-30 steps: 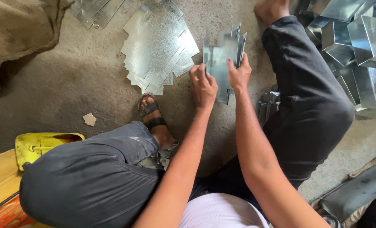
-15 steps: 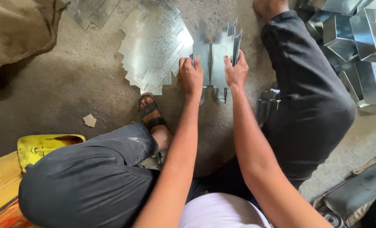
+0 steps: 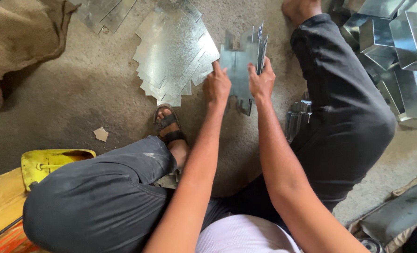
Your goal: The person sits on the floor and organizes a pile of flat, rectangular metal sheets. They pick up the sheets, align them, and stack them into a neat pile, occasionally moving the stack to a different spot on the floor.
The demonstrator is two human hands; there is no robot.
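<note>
I sit on a concrete floor with a cut piece of galvanised sheet metal (image 3: 239,65) in front of me, its right edge folded upright. My left hand (image 3: 217,85) grips its left side, the index finger stretched up along the edge. My right hand (image 3: 262,80) holds its right side just below the folded flange. To the left on the floor lies a fanned stack of flat sheet-metal blanks (image 3: 173,51), close to my left hand.
Finished shiny metal boxes (image 3: 400,42) are piled at the top right. A small bundle of folded metal pieces (image 3: 296,119) lies by my right thigh. My sandalled left foot (image 3: 169,126), a yellow container (image 3: 49,164), burlap cloth (image 3: 21,33) and more blanks (image 3: 105,11) surround me.
Both hands and the metal piece have shifted slightly away from me and to the left, nearer the fanned stack. The grip on the piece is unchanged.
</note>
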